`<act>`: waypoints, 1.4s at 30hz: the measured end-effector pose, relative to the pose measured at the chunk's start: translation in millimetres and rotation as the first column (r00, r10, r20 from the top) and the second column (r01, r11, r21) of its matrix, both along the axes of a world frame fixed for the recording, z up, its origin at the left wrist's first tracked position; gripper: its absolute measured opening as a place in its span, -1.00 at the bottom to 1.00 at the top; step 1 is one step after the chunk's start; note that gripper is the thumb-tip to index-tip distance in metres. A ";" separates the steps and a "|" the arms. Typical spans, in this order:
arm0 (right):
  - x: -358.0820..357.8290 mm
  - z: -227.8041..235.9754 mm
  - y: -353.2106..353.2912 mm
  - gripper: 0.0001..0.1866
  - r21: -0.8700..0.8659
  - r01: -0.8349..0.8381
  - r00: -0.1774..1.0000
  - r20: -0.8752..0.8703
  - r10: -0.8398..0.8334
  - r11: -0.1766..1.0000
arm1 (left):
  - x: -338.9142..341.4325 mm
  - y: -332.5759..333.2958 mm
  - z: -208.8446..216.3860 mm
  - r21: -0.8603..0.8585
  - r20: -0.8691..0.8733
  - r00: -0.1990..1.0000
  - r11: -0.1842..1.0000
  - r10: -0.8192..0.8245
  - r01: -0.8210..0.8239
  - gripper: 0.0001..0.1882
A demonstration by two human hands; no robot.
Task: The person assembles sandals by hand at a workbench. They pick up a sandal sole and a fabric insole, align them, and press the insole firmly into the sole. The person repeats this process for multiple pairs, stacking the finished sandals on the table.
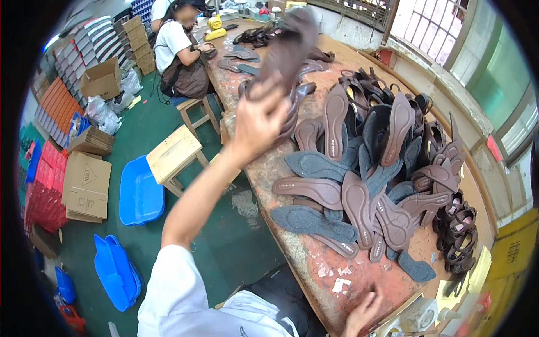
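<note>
My left hand (259, 122) reaches out over the table's left edge, its fingers closed on a dark brown shoe (287, 48). Motion smears the shoe, so its straps and details cannot be made out. Close under that hand lie more brown shoe pieces, partly hidden. My right hand (364, 312) is low over the near end of the table, fingers apart and holding nothing. Between the hands spreads a heap of insoles, some brown side up, such as one brown insole (359, 210), others grey side up, such as a grey insole (314, 223). White paper scraps (339, 285) lie near my right hand.
Dark strappy sandals (457, 230) line the table's right side. A seated person (179, 53) works at the far left end. Wooden stools (174, 153), a blue tub (141, 191) and cardboard boxes (88, 185) stand on the green floor. A barred window (429, 28) is at the right.
</note>
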State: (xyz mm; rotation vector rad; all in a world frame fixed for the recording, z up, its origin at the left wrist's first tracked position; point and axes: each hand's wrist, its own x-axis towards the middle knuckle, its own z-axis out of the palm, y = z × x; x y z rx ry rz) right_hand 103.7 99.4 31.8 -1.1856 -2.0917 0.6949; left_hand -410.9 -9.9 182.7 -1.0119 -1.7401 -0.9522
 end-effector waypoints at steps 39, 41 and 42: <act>-151.7 20.4 148.9 -0.48 0.332 -0.218 0.963 0.229 0.146 0.918 | -197.5 51.8 -142.1 -0.419 0.372 0.814 0.863 0.446 -0.281 -0.04; -147.7 38.1 138.3 -0.47 0.323 -0.218 0.954 0.268 0.132 0.921 | -96.1 62.1 -117.7 -0.213 0.335 0.939 0.977 0.079 -0.006 -0.23; -145.2 42.5 140.0 -0.44 0.350 -0.153 0.952 0.303 0.043 0.924 | -33.5 69.2 -96.9 -0.145 0.394 0.908 0.967 -0.140 0.212 -0.39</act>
